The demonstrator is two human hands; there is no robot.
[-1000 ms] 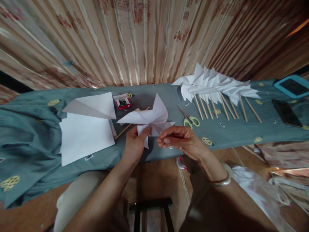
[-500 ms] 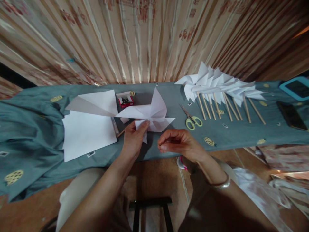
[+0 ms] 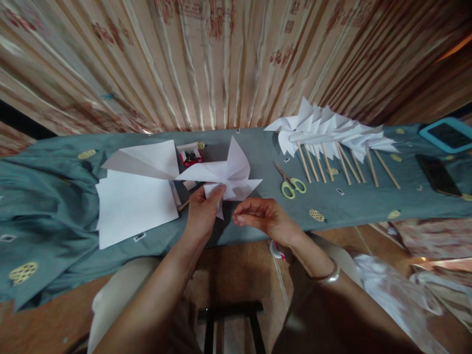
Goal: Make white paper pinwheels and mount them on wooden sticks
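A white paper pinwheel [image 3: 236,169] with folded points is gripped at its centre by my left hand [image 3: 202,209], thumb on top of the folds. My right hand [image 3: 263,216] is just right of it, apart from the paper, with thumb and forefinger pinched together. Whatever sits in that pinch is too small to make out. Behind the pinwheel stands a small red box [image 3: 191,157], open, with dark little items inside. To the left lies a stack of white paper sheets [image 3: 138,209], and a wooden stick [image 3: 183,205] shows partly beside my left hand.
Green-handled scissors [image 3: 289,184] lie right of my hands. Farther right, several finished pinwheels on sticks [image 3: 332,130] overlap in a row. A dark phone [image 3: 437,174] and a blue-framed device [image 3: 450,135] rest at the right end of the cloth-covered table [image 3: 254,233]. A curtain hangs behind.
My right hand has moved slightly left, nearer the pinwheel, and its fingertips are closer together. My left hand keeps its hold on the pinwheel. The view has shifted a little.
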